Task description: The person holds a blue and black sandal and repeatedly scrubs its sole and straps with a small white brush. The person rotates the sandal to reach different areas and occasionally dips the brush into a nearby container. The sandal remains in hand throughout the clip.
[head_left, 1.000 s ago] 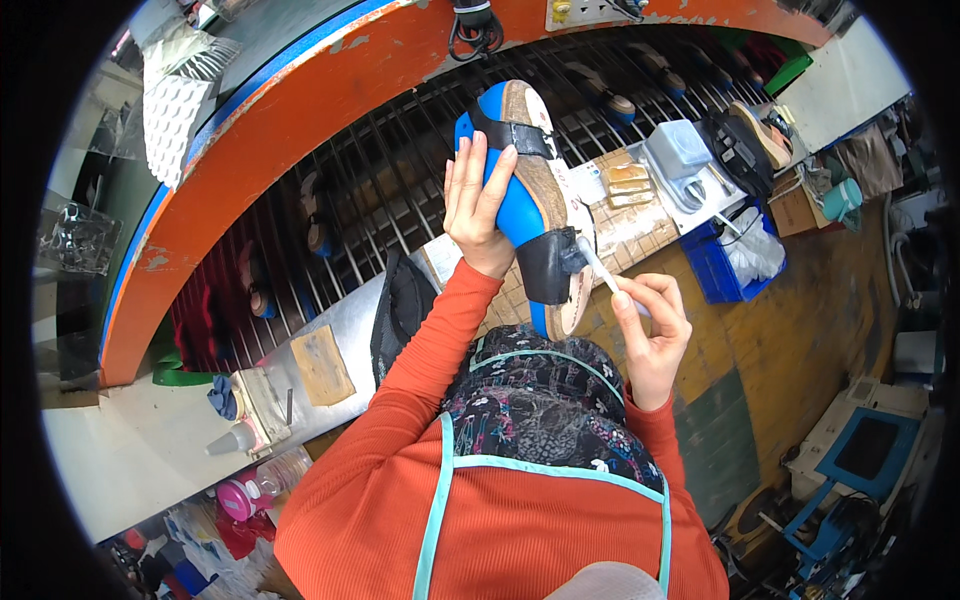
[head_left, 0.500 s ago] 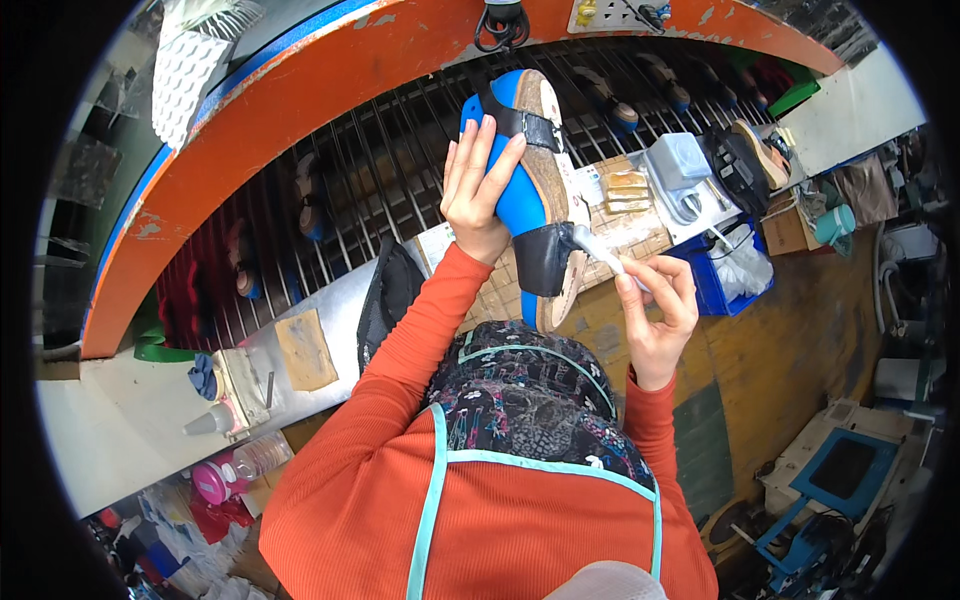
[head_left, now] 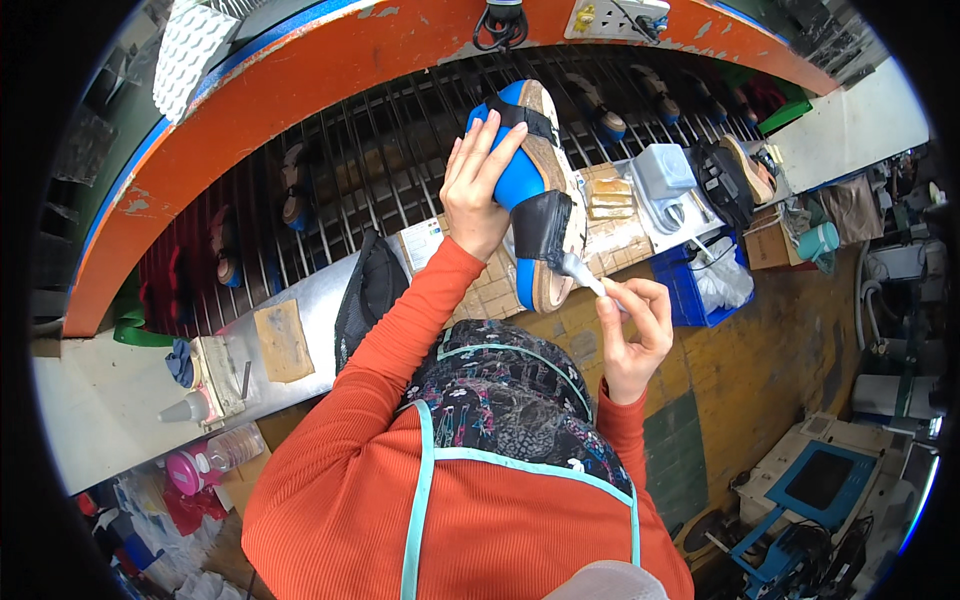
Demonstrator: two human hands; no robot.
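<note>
The largest thing is a machine with an orange arch (head_left: 250, 95), whose paint is chipped in several places. Under the arch there is a rack of thin metal rods (head_left: 370, 170), and several shoes (head_left: 610, 125) are lying along it. In front runs a long, pale tabletop (head_left: 90, 390). At the right, a blue bin (head_left: 680, 295) stands by the edge of the tabletop, with a white plastic bag (head_left: 722, 278) inside. A black mesh bag (head_left: 372, 295) lies near the left forearm. The sandal (head_left: 543, 225), which has a cork sole, two black straps and a blue form (head_left: 518, 182) inside, is held in the air above the tabletop, tilted. The left hand (head_left: 478, 195) has its fingers stretched and laid on the blue form, close to the upper strap; this grip is closed against the sandal, but the thumb is not clearly seen. The right hand (head_left: 640, 335) has a pinching grip, closed on a thin white brush (head_left: 590, 280). The tip of the brush meets the sandal just beside the lower strap. The amber blocks (head_left: 610, 198) lie between the sandal and a greyish box (head_left: 665, 168).
</note>
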